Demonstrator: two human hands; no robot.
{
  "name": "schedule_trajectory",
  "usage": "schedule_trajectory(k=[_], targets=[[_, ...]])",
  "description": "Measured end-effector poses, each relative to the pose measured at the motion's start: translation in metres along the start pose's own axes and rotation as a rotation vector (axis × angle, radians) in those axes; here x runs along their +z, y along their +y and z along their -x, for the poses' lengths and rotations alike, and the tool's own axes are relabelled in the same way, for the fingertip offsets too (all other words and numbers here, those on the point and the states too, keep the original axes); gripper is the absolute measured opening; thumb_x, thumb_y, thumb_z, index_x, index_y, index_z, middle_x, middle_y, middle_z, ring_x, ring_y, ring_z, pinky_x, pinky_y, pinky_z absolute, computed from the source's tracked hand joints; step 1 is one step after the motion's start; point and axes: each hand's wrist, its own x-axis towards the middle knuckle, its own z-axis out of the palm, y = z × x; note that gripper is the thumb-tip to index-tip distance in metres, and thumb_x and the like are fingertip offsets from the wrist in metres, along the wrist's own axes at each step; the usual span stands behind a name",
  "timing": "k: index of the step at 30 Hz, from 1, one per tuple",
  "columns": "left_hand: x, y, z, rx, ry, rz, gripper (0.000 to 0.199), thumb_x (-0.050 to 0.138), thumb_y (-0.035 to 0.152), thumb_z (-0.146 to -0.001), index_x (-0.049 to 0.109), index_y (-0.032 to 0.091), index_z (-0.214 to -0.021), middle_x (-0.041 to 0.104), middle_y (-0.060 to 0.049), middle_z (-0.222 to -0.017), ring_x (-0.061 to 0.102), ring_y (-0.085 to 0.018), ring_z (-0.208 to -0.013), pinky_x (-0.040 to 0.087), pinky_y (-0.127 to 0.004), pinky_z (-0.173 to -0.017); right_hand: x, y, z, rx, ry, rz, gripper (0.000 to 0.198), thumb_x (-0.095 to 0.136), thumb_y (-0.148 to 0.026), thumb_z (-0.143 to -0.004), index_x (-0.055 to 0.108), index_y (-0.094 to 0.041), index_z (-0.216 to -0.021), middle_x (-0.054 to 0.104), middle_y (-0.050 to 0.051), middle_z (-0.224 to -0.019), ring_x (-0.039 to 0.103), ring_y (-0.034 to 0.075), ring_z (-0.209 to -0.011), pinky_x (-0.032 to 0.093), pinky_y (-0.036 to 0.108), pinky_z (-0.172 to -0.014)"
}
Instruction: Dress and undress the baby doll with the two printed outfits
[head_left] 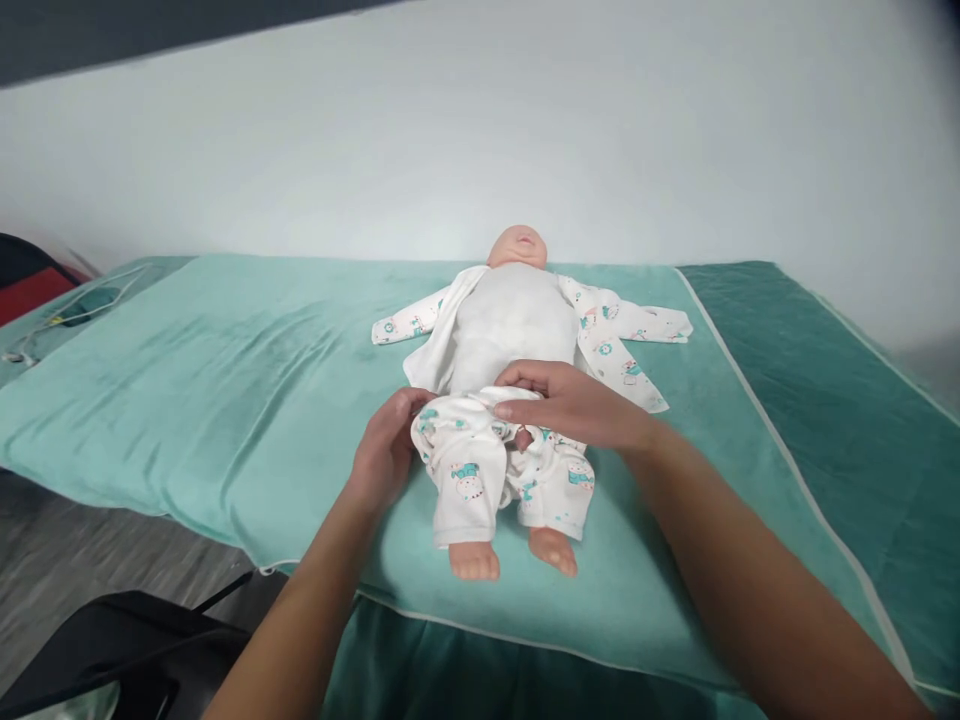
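Note:
A baby doll (516, 325) lies on its back with its head toward the wall and its bare feet toward me. Its patterned white shirt (626, 370) is spread open at the front, with both sleeves stretched sideways and the white torso showing. White printed pants (469, 485) cover the legs. At the left side of the waistband, my left hand (386, 445) is closed on the cloth, its fingertips partly hidden. Across the front of the waist, my right hand (574, 400) pinches the pants between thumb and fingers. A reddish-brown spot (523, 438) shows just below my right thumb.
A light green sheet (247, 400) with some wrinkles covers the bed, and a darker green cloth (847, 400) lies at right. A pale wall stands behind. Cables (82, 310) rest at far left. A black object (127, 640) is at lower left.

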Motion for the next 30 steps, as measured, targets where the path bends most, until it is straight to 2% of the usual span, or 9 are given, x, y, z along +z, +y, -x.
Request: schedule_trajectory(k=[3, 7, 11, 14, 17, 20, 25, 27, 30], targets=[[0.003, 0.004, -0.009, -0.007, 0.004, -0.110, 0.034, 0.059, 0.050, -0.087, 0.065, 0.017, -0.089, 0.060, -0.002, -0.081, 0.052, -0.013, -0.068, 0.040, -0.025, -0.060, -0.012, 0.002, 0.004, -0.054, 0.000, 0.074, 0.021, 0.068, -0.039, -0.085, 0.067, -0.020, -0.093, 0.068, 0.000, -0.084, 0.065, 0.015, -0.073, 0.050, 0.028, -0.066], [0.004, 0.002, -0.040, 0.188, 0.170, -0.504, 0.022, 0.066, 0.035, -0.082, 0.067, 0.020, -0.098, 0.065, -0.002, -0.089, 0.059, -0.016, -0.082, 0.045, -0.027, -0.072, -0.016, 0.010, 0.006, -0.092, 0.170, 0.243, 0.019, 0.070, -0.039, -0.084, 0.069, -0.020, -0.088, 0.066, -0.001, -0.078, 0.058, 0.014, -0.071, 0.043, 0.026, -0.061], [-0.003, -0.008, -0.091, 0.400, 0.293, -0.854, 0.029, 0.060, 0.031, -0.084, 0.064, 0.020, -0.111, 0.065, -0.009, -0.118, 0.058, -0.023, -0.113, 0.047, -0.035, -0.091, -0.007, 0.017, 0.002, -0.192, 0.334, 0.144, 0.018, 0.072, -0.037, -0.083, 0.067, -0.021, -0.089, 0.069, 0.001, -0.086, 0.062, 0.016, -0.079, 0.047, 0.029, -0.069], [-0.011, -0.014, -0.127, 0.402, 0.326, -0.998, 0.034, 0.058, 0.037, -0.085, 0.063, 0.016, -0.112, 0.065, -0.014, -0.118, 0.059, -0.026, -0.111, 0.045, -0.040, -0.097, -0.008, 0.025, -0.002, -0.337, 0.489, 0.077, 0.013, 0.070, -0.033, -0.084, 0.066, -0.022, -0.085, 0.070, 0.003, -0.094, 0.065, 0.019, -0.090, 0.051, 0.033, -0.078], [-0.016, -0.012, -0.148, 0.292, 0.306, -1.015, 0.034, 0.048, 0.045, -0.092, 0.064, 0.018, -0.104, 0.071, -0.011, -0.104, 0.063, -0.026, -0.100, 0.045, -0.039, -0.091, -0.025, 0.040, -0.006, -0.426, 0.813, 0.165, 0.006, 0.066, -0.029, -0.085, 0.064, -0.023, -0.086, 0.069, 0.005, -0.102, 0.064, 0.020, -0.100, 0.053, 0.035, -0.083], [-0.016, -0.006, -0.158, 0.187, 0.312, -0.999, 0.031, 0.052, 0.048, -0.089, 0.064, 0.021, -0.098, 0.073, -0.007, -0.099, 0.065, -0.025, -0.094, 0.045, -0.036, -0.084, -0.053, 0.064, -0.012, -0.370, 1.110, 0.444, 0.016, 0.061, -0.027, -0.085, 0.062, -0.025, -0.100, 0.066, 0.007, -0.113, 0.060, 0.023, -0.110, 0.053, 0.041, -0.089], [-0.021, 0.004, -0.161, 0.174, 0.180, -0.885, 0.027, 0.060, 0.046, -0.081, 0.065, 0.020, -0.085, 0.071, -0.002, -0.083, 0.062, -0.020, -0.082, 0.043, -0.030, -0.074, -0.083, 0.097, -0.023, -0.194, 1.119, 0.871, 0.028, 0.058, -0.030, -0.086, 0.062, -0.022, -0.113, 0.062, 0.013, -0.120, 0.054, 0.030, -0.119, 0.044, 0.051, -0.101], [-0.029, 0.008, -0.160, 0.223, 0.272, -0.812, 0.026, 0.058, 0.046, -0.083, 0.063, 0.020, -0.078, 0.067, 0.000, -0.078, 0.059, -0.018, -0.077, 0.041, -0.029, -0.071, -0.084, 0.101, -0.024, -0.157, 1.142, 0.932, 0.030, 0.061, -0.035, -0.086, 0.062, -0.022, -0.113, 0.062, 0.014, -0.120, 0.054, 0.031, -0.118, 0.044, 0.051, -0.100], [-0.042, 0.013, -0.158, 0.220, 0.504, -0.777, 0.024, 0.059, 0.043, -0.081, 0.057, 0.021, -0.073, 0.062, 0.000, -0.075, 0.054, -0.017, -0.069, 0.038, -0.029, -0.065, -0.079, 0.096, -0.021, -0.172, 1.131, 1.005, 0.028, 0.062, -0.037, -0.086, 0.064, -0.022, -0.110, 0.062, 0.012, -0.119, 0.054, 0.031, -0.115, 0.044, 0.050, -0.100]])
